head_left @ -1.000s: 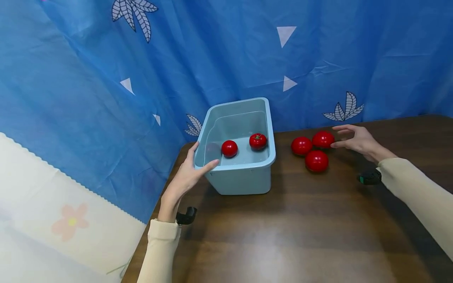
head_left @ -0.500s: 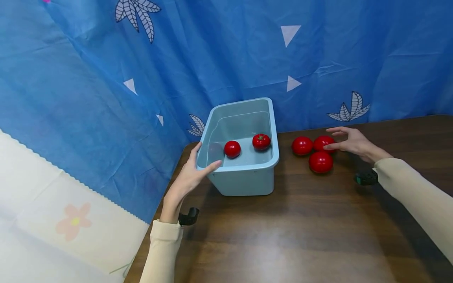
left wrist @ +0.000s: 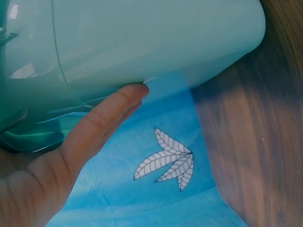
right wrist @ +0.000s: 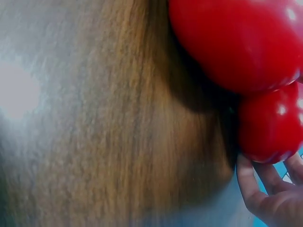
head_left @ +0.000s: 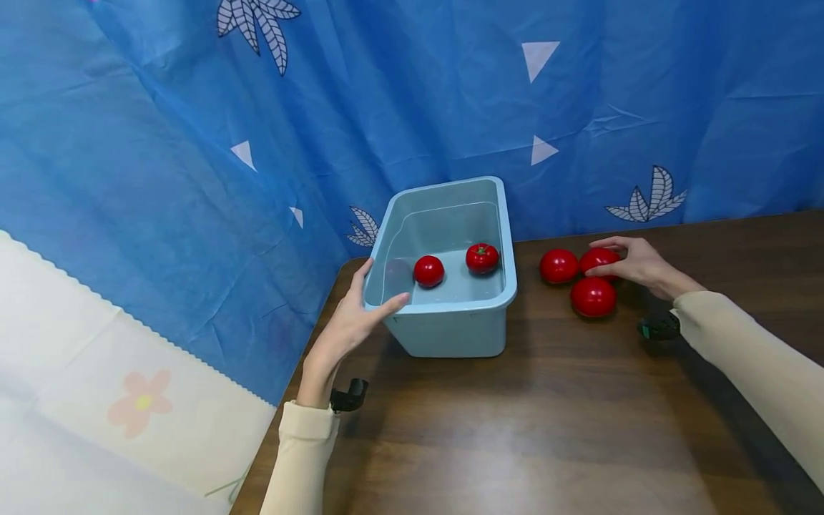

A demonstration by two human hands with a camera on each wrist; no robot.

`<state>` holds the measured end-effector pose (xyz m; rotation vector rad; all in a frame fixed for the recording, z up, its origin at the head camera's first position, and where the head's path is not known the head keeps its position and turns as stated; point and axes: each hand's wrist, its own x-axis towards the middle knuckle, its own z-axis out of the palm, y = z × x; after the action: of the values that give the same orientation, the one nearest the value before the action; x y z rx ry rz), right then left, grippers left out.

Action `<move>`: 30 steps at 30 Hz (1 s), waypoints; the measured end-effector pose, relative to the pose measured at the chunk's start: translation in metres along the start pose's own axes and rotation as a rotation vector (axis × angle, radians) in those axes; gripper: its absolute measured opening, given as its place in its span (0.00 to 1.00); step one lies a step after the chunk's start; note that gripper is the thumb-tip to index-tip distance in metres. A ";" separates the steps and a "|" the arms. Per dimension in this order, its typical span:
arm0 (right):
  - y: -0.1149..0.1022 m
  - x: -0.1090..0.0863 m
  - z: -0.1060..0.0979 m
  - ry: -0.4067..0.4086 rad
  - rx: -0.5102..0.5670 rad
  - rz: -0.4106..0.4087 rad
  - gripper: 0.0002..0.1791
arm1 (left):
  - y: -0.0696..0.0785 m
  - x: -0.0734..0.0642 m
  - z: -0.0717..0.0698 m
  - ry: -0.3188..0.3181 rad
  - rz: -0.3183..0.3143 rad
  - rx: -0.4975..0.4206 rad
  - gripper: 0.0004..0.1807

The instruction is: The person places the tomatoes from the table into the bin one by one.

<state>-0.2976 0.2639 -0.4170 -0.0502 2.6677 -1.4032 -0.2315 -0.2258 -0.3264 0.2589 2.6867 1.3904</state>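
Observation:
On the table, my right hand (head_left: 634,263) has its thumb and fingers around the rear right tomato (head_left: 600,259) of a group of three. In the right wrist view, fingertips press against that smooth red tomato (right wrist: 270,125), beside a larger-looking nearer tomato (right wrist: 241,42). The front tomato (head_left: 594,297) and the left tomato (head_left: 558,266) sit close by. My left hand (head_left: 347,322) rests at the front left corner of a light blue plastic bin (head_left: 457,332), thumb over the front rim. Its fingers (left wrist: 109,111) lie straight along the outer wall in the left wrist view.
Inside the bin lie a red tomato (head_left: 428,271) and another tomato with a green stem (head_left: 482,258). The brown wooden table (head_left: 515,422) meets a blue curtain (head_left: 425,86) at the back. White floral cloth (head_left: 129,386) hangs beyond its left edge.
My right hand has moved left onto the rear right tomato, its thumb and fingers closing around it. My left hand keeps its place on the bin; the whole view shifts slightly.

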 end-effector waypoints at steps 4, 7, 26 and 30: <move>0.003 -0.005 -0.002 0.045 0.039 0.007 0.41 | 0.001 0.000 0.002 -0.004 0.009 -0.004 0.57; 0.002 -0.008 -0.005 0.070 0.080 0.024 0.42 | 0.002 0.000 0.002 -0.004 0.009 -0.005 0.58; -0.126 -0.029 0.003 0.022 0.389 -0.117 0.40 | -0.002 -0.004 -0.002 0.003 -0.016 0.026 0.59; -0.158 -0.032 0.010 0.017 0.424 -0.176 0.39 | 0.000 -0.004 0.000 0.008 0.005 0.012 0.59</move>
<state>-0.2691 0.1687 -0.2891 -0.2362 2.3658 -2.0003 -0.2278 -0.2270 -0.3264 0.2617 2.7038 1.3794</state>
